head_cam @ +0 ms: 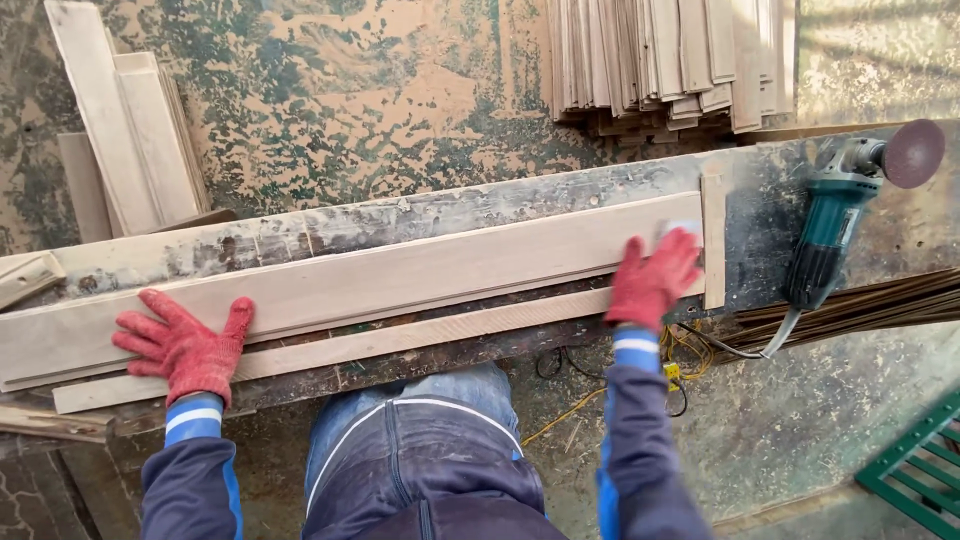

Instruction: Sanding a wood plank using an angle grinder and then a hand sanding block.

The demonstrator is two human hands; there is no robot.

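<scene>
Both hands in red knit gloves, well apart. Left hand (185,345) flat, fingers spread, pressing down on near end of long pale board (350,285), prob. to keep it from sliding. Right hand (652,280) at board's far end, curled over sthg small and pale; can't tell what, or how tight the grip. Board lies lengthwise on dusty counter (420,215), spanning btwn hands, its far end butted against short upright wood stop (713,240). Narrower strip (400,342) lies just below both hands. Green angle grinder (835,220) rests right of right hand, disc up. Stacked slats (670,60) beyond. No labels legible.
</scene>
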